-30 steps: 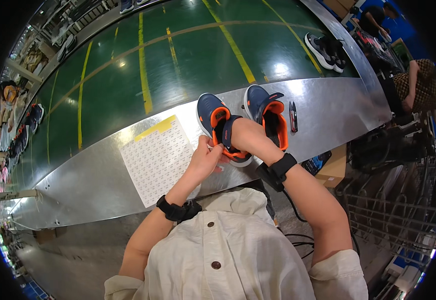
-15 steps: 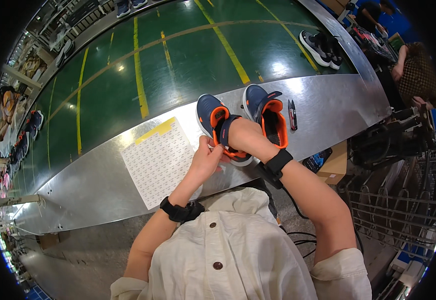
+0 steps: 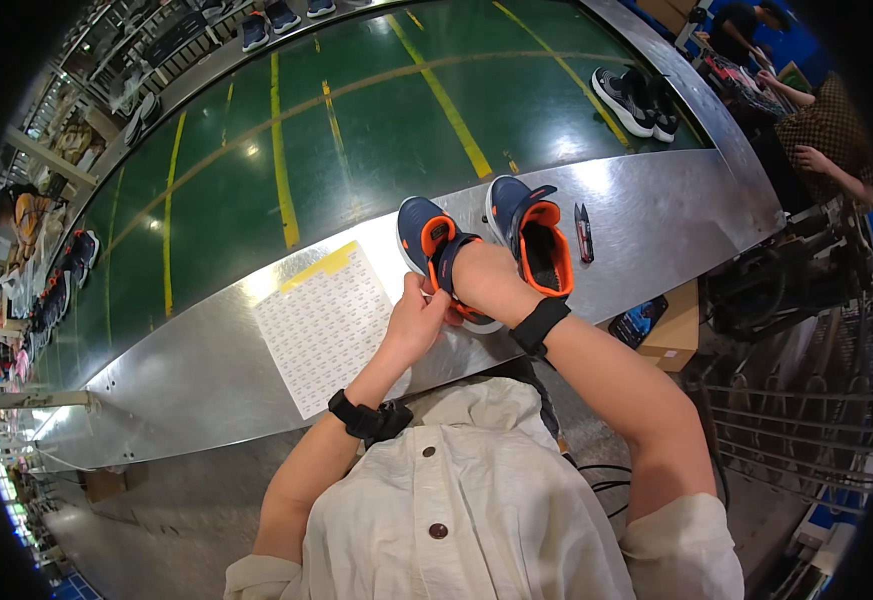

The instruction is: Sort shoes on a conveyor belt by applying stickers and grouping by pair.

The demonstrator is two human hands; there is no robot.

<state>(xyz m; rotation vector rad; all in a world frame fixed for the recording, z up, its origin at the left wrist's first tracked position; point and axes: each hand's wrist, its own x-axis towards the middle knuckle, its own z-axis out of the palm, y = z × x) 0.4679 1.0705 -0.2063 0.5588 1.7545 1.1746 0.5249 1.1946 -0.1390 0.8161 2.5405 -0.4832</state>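
Observation:
A navy shoe with orange lining [image 3: 419, 222] lies on the metal ledge in front of me, toe pointing away. My left hand [image 3: 418, 322] is closed at its left side near the heel, thumb and fingers pinching the edge. Bent over the heel end and opening is my right hand [image 3: 488, 276]; its back covers much of the shoe and its fingers are hidden. Close on the right stands the matching shoe [image 3: 504, 204], its strap raised and orange collar open, with neither hand holding it. Beside that shoe lies a pair of black thread snips [image 3: 584, 235].
A printed label sheet with a yellow band [image 3: 321, 330] lies left of the shoes. Beyond the metal ledge [image 3: 186, 385] runs a green conveyor belt [image 3: 226, 200]. Black-and-white shoes [image 3: 628, 103] stand at its far right. A cardboard box [image 3: 671, 335] and wire rack [image 3: 806, 420] are at right.
The whole view has shifted slightly. Both my hands stay at the same shoe, the right one slightly more turned over it. At far right, another person's arms have moved.

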